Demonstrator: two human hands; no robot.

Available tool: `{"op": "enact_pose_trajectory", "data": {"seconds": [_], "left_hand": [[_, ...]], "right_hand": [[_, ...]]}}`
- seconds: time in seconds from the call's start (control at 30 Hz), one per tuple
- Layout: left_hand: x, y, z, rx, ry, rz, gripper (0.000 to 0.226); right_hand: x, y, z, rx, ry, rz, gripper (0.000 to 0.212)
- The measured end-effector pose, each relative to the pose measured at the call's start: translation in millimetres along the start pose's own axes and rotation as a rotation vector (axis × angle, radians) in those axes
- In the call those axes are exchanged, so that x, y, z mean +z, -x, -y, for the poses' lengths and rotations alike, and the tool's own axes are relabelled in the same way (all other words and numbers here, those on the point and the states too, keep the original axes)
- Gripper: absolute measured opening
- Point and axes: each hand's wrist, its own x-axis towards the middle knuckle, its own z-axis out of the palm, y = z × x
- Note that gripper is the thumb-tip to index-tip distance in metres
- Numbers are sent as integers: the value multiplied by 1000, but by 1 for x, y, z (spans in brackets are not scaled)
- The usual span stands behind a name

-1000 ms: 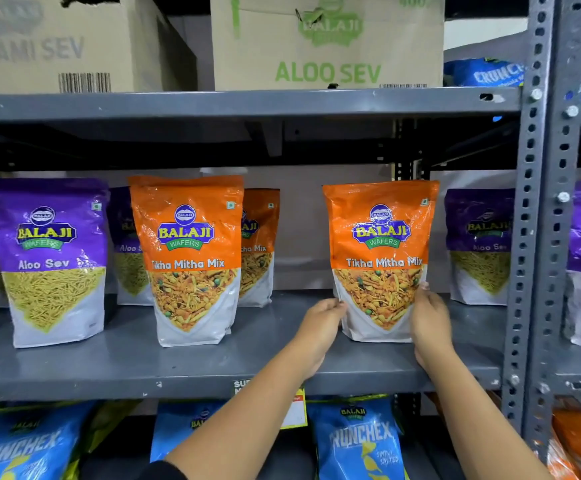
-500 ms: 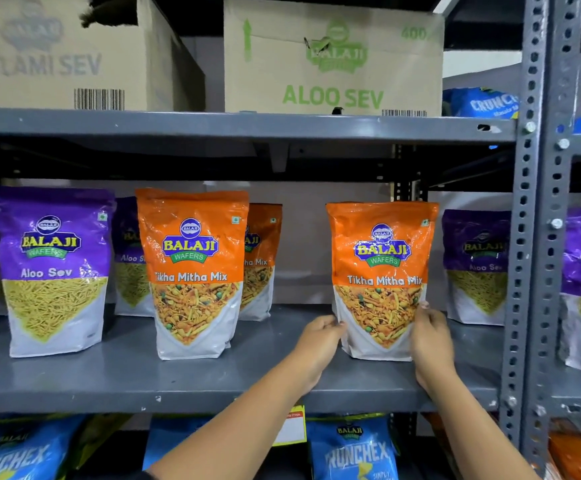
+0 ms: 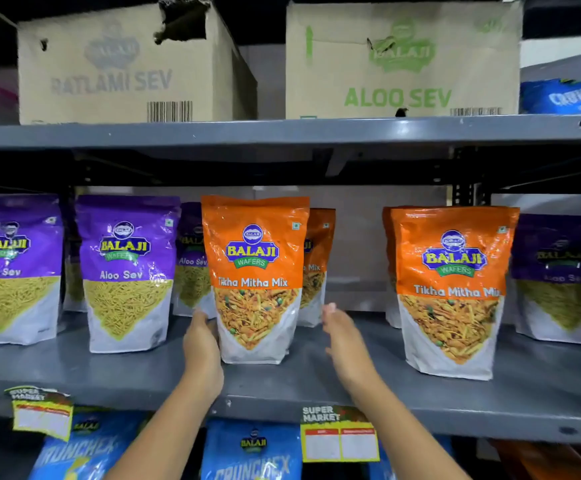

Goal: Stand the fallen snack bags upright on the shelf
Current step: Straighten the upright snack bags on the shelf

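Note:
An orange Tikha Mitha Mix bag [image 3: 254, 271] stands upright in the middle of the grey shelf [image 3: 317, 386]. My left hand [image 3: 202, 344] touches the lower left edge of this bag. My right hand [image 3: 342, 336] hovers open just right of it, fingers apart, not touching. A second orange Tikha Mitha Mix bag [image 3: 450, 289] stands upright further right, with no hand on it. Another orange bag [image 3: 317, 265] stands behind the middle one. Purple Aloo Sev bags [image 3: 128, 271] stand upright to the left.
Two cardboard boxes [image 3: 400, 64] sit on the shelf above. A purple bag [image 3: 556, 275] stands at the far right. Blue Crunchex bags [image 3: 251, 452] fill the shelf below, behind price tags [image 3: 339, 434] on the shelf lip. Bare shelf lies between the two orange bags.
Both hands have left the right orange bag and moved left to the middle orange bag. The view has shifted left and closer.

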Motion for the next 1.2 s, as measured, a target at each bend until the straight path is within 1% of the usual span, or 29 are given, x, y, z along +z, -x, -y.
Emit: {"op": "enact_pose_trajectory", "data": {"seconds": [0.03,0.07,0.1,0.13,0.17,0.2,0.23,0.27,0.3,0.33,0.4,0.53,0.73,0.77,0.87,0.9,0.97,1.0,1.03,1.07,1.1,1.13,1.17,1.2], "left_hand": [[-2,-6,4,-26,-9,2,31],[-5,-13,7,-39,-45,24,30],[-5,-16,9,-50,-91,46,37],[-4,-16,10,-47,-131,58,48],[-4,-17,11,-49,-137,71,55],[-2,-16,11,-61,-143,103,54],[-1,-13,10,-59,-152,141,48],[0,-12,10,-61,-170,179,42],[1,-11,11,-65,-190,222,38],[3,-11,12,-68,-211,269,36],[7,-8,13,-79,-233,341,37],[9,-9,18,-71,-322,465,36],[4,-13,21,4,-436,528,38],[4,-11,19,9,-448,522,39],[2,-13,21,46,-481,522,55],[1,-14,22,65,-472,523,57],[-3,-10,13,59,-392,475,51],[-15,-10,-1,56,-323,391,43],[-25,-6,-12,92,-260,313,35],[-39,-8,-25,186,-216,229,31],[-54,-14,-37,315,-212,158,31],[-63,-14,-43,409,-215,111,32],[-73,-17,-49,471,-205,78,34],[-82,-20,-56,500,-180,37,36]], "right_hand": [[11,-3,0,36,32,75,48],[20,-6,-1,60,59,132,55],[26,-8,-1,72,58,183,59],[30,-10,-4,93,51,223,63],[32,-12,-6,102,50,253,65],[33,-13,-9,115,67,262,67],[32,-14,-11,114,98,249,63],[31,-13,-11,110,124,208,54],[30,-13,-11,107,141,145,44],[28,-13,-11,109,146,85,41],[24,-14,-13,107,123,2,42],[21,-18,-20,123,74,-81,40],[19,-21,-25,116,72,-140,35],[19,-21,-24,126,58,-150,35],[21,-22,-25,119,55,-175,37],[21,-23,-28,118,66,-182,38],[22,-26,-30,123,70,-203,44],[30,-32,-36,137,56,-199,54],[31,-36,-40,165,52,-207,66],[35,-36,-40,171,67,-238,76],[41,-31,-35,133,94,-304,76],[34,-19,-25,82,127,-413,65],[34,-8,-15,19,170,-537,49],[34,5,-6,-60,184,-638,37]]}}
